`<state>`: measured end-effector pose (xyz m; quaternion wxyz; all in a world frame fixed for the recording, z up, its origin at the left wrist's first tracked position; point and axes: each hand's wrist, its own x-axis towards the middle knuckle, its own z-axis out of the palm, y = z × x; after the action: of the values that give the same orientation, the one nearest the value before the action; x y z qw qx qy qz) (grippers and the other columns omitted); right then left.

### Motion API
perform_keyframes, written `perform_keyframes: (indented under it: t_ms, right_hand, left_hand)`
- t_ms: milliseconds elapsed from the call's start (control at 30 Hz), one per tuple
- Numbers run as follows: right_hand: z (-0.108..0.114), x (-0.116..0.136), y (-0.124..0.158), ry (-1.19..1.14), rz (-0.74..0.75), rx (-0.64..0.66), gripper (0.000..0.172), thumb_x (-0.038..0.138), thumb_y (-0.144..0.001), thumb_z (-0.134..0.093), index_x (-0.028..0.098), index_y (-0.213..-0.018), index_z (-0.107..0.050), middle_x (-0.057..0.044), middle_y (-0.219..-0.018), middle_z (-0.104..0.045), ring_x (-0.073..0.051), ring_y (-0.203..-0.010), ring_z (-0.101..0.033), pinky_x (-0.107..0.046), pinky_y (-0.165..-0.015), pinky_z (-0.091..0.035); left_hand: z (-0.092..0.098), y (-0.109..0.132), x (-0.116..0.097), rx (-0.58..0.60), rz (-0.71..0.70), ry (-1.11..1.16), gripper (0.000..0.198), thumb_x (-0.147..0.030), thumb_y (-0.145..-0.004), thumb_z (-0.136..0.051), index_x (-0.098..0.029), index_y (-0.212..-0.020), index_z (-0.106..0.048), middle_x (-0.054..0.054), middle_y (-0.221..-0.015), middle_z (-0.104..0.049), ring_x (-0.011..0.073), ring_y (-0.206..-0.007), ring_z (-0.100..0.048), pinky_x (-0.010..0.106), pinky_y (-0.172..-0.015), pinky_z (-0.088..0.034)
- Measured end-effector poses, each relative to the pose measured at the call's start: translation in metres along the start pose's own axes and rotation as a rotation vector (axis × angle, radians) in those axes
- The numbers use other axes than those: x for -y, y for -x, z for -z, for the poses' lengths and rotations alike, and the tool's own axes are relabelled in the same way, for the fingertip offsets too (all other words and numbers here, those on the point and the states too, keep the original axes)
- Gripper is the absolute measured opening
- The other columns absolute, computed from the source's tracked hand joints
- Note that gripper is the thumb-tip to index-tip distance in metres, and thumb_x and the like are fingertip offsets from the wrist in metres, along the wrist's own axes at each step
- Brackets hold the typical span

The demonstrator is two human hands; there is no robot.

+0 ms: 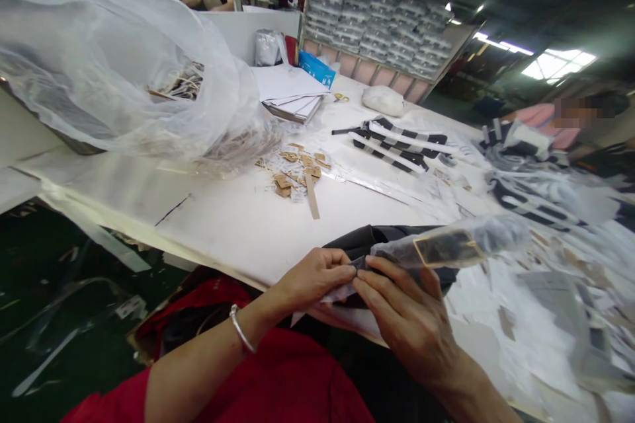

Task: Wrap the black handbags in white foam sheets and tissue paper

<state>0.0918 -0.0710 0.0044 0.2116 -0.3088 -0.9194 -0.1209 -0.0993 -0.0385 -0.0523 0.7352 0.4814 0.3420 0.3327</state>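
My left hand [320, 275] is closed, thumb and finger pinching the near end of a plastic-wrapped dark strip [397, 251]. Opposite it, my right hand [409, 307] presses its fingertips onto the same end, its thumb mostly hidden. The strip runs off to the right inside cloudy clear plastic, and a gold rectangular frame [446, 248] shows on it. Under the strip lies folded black material [360, 238] at the near edge of the table; my hands cover part of it.
Cardboard tags [284, 184] with strings lie on the white table [223, 211]. A large translucent plastic bag [124, 79] stands left. Behind are papers [292, 89], a blue box [316, 68] and checked black-and-white pieces [391, 142]. Plastic wrapping and scraps [516, 317] cover the right. Other people sit farther off.
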Motion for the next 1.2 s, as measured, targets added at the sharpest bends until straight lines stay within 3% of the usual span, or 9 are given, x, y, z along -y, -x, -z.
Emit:
perform_keyframes:
  t_ms: [167,267,433,567,700,800,967,1133,1200]
  right_hand:
    - [0.003,-0.002,-0.014,0.004,0.045,-0.023,0.026,0.01,-0.097,-0.047,0.02,-0.107,-0.069,-0.003,-0.111,-0.075,-0.023,-0.122,-0.06,-0.049,-0.118,-0.022]
    - [-0.002,-0.008,-0.025,-0.045,0.025,0.034,0.024,0.011,-0.096,-0.048,0.022,-0.101,-0.069,-0.002,-0.108,-0.074,-0.023,-0.12,-0.06,-0.057,-0.12,-0.017]
    - [-0.01,-0.015,-0.034,-0.129,-0.05,0.071,0.021,0.012,-0.096,-0.048,0.022,-0.092,-0.067,-0.001,-0.104,-0.074,-0.023,-0.114,-0.06,-0.058,-0.119,-0.019]
    - [-0.01,-0.015,-0.036,-0.175,-0.111,0.086,0.022,0.014,-0.097,-0.048,0.022,-0.086,-0.065,0.0,-0.081,-0.071,-0.02,-0.1,-0.062,-0.05,-0.114,-0.03]
    - [-0.011,-0.02,-0.037,-0.24,-0.166,0.048,0.025,0.016,-0.097,-0.047,0.02,-0.08,-0.064,-0.003,-0.076,-0.066,-0.017,-0.081,-0.06,-0.033,-0.087,-0.048]
    - [-0.014,-0.021,-0.036,-0.267,-0.205,0.064,0.024,0.016,-0.097,-0.047,0.018,-0.081,-0.065,-0.005,-0.078,-0.065,-0.018,-0.08,-0.058,-0.028,-0.071,-0.047]
    - [-0.017,-0.018,-0.036,-0.266,-0.215,0.075,0.026,0.018,-0.099,-0.045,0.018,-0.081,-0.064,-0.005,-0.075,-0.063,-0.018,-0.079,-0.056,-0.028,-0.069,-0.045]
    - [-0.017,-0.017,-0.038,-0.222,-0.243,0.049,0.024,0.02,-0.099,-0.047,0.018,-0.084,-0.065,-0.004,-0.073,-0.063,-0.018,-0.075,-0.057,-0.03,-0.069,-0.045]
    - [-0.016,-0.014,-0.035,-0.21,-0.218,0.001,0.019,0.018,-0.098,-0.048,0.018,-0.094,-0.066,-0.004,-0.08,-0.068,-0.018,-0.081,-0.061,-0.033,-0.077,-0.049]
  left_hand:
    - [-0.008,0.002,0.005,-0.176,-0.208,-0.36,0.017,-0.029,-0.091,-0.051,-0.018,-0.081,-0.058,-0.003,-0.068,-0.057,0.01,-0.061,-0.05,0.021,-0.058,-0.038]
    - [-0.008,0.005,0.009,-0.181,-0.268,-0.448,0.017,-0.025,-0.094,-0.045,-0.019,-0.091,-0.061,-0.002,-0.076,-0.06,0.0118,-0.068,-0.054,0.023,-0.065,-0.04]
    - [-0.003,0.01,0.011,-0.119,-0.308,-0.419,0.022,-0.028,-0.098,-0.039,-0.02,-0.092,-0.058,-0.002,-0.078,-0.06,0.0132,-0.072,-0.057,0.024,-0.071,-0.043]
    - [-0.006,0.015,0.009,-0.086,-0.3,-0.381,0.025,-0.032,-0.099,-0.037,-0.019,-0.088,-0.056,-0.001,-0.076,-0.058,0.0133,-0.07,-0.055,0.025,-0.07,-0.042]
    - [-0.011,0.02,0.011,-0.077,-0.257,-0.351,0.03,-0.04,-0.099,-0.038,-0.018,-0.092,-0.058,-0.001,-0.076,-0.058,0.0134,-0.068,-0.053,0.025,-0.067,-0.041]
    - [-0.012,0.019,0.014,-0.103,-0.281,-0.302,0.029,-0.043,-0.094,-0.05,-0.018,-0.101,-0.061,-0.001,-0.08,-0.06,0.014,-0.071,-0.055,0.024,-0.067,-0.042]
    - [-0.013,0.01,0.012,-0.231,-0.24,-0.235,0.028,-0.04,-0.092,-0.051,-0.016,-0.085,-0.065,-0.001,-0.072,-0.057,0.0126,-0.066,-0.051,0.023,-0.063,-0.041]
    - [-0.017,0.003,0.008,-0.248,-0.201,-0.166,0.031,-0.044,-0.089,-0.056,-0.015,-0.083,-0.065,-0.001,-0.072,-0.056,0.0127,-0.064,-0.051,0.023,-0.06,-0.044]
    - [-0.017,0.003,0.009,-0.249,-0.204,-0.172,0.032,-0.045,-0.089,-0.056,-0.015,-0.08,-0.064,-0.001,-0.07,-0.055,0.0128,-0.063,-0.052,0.024,-0.059,-0.045]
